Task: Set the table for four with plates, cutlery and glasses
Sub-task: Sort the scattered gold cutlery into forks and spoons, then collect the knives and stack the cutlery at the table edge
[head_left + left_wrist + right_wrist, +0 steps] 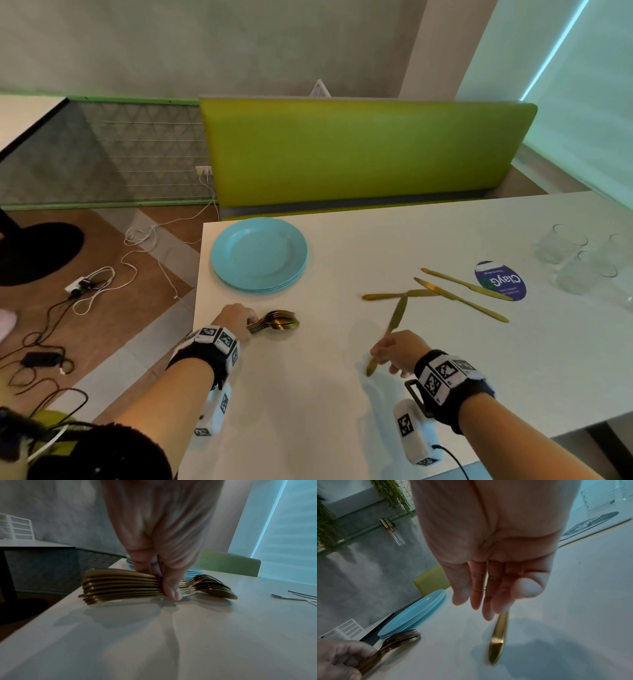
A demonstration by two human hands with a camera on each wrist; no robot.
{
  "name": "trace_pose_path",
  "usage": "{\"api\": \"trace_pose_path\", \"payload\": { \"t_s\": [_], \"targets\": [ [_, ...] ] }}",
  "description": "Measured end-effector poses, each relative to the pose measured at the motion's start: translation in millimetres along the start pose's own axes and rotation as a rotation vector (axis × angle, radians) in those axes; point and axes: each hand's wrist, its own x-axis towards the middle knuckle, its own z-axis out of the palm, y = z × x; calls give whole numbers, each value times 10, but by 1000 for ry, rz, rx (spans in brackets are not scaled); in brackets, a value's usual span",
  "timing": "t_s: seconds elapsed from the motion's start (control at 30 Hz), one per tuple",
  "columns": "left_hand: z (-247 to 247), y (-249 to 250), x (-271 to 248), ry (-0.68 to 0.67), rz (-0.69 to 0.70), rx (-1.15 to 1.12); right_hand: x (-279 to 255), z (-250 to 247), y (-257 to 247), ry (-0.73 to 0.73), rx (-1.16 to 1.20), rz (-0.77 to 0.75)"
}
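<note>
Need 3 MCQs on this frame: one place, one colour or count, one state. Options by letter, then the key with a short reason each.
1. Where does the stack of blue plates sit on the white table?
A. at its far left corner
B. beside the glasses
C. under the right hand

2. What colour are the knives lying loose on the table?
A. silver
B. gold
C. black

3. What is the left hand doing?
A. resting flat and empty
B. lifting a plate
C. gripping a bundle of forks and spoons

Key:
1 A: the head view shows the stack at the far left corner, with the glasses far off at the right edge.
2 B: each knife has a gold sheen, like the one pinched by the right hand.
3 C: the left wrist view shows fingers curled round the handles, with the bundle touching the table.
</note>
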Motion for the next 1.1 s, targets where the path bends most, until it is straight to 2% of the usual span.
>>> {"api": "trace_pose_path", "payload": {
  "t_s": [0.23, 0.67, 0.83, 1.03, 1.1],
  "targets": [
    [-152, -81, 111, -100, 37, 112, 71, 3, -49, 1, 2, 4],
    [-115, -130, 189, -53, 42, 116, 64, 7, -1, 23, 35, 24],
    [-188, -15, 164, 54, 96, 77, 20, -74, 34, 47, 36, 43],
    [-347, 715, 75, 237, 220, -80, -70, -350, 162, 122, 46, 58],
    [-319, 1038, 59, 198, 286, -80, -79, -486, 244, 154, 44, 64]
  ]
}}
